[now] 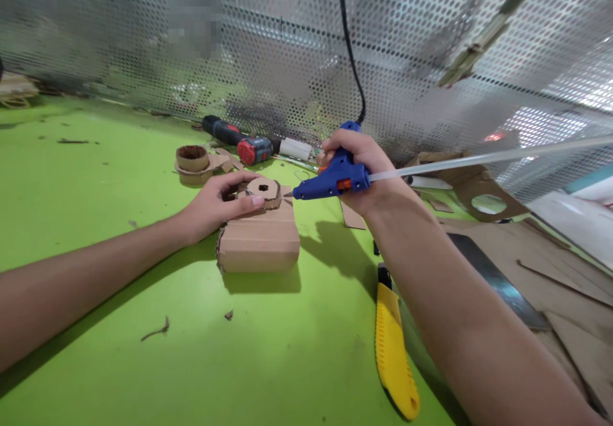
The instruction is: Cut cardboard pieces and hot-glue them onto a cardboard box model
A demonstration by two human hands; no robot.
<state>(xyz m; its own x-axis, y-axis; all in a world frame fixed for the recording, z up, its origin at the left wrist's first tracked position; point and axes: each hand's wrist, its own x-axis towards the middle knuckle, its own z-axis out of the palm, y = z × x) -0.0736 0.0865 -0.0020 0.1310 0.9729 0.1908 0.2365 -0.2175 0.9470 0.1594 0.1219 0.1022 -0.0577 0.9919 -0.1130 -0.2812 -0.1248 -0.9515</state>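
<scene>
My right hand [357,158] is wrapped round a blue hot glue gun [318,183], its nozzle pointing left. A long translucent glue stick [460,159] sticks out of the gun's back. The nozzle tip is close beside a small cardboard disc [264,191] with a hole in its middle; whether they touch I cannot tell. My left hand [223,204] is closed on the disc's left side, thumb on its near edge. Under the disc lies a folded cardboard box [261,244] with a rounded front, resting on the green table [191,343].
A yellow utility knife [395,349] lies near my right forearm. Behind are a cordless drill [253,150], a white roll [295,149] and a cardboard ring [192,165]. Cardboard sheets [582,279] and a dark metal plate [500,285] lie at right. A perforated metal panel [287,49] stands at the back.
</scene>
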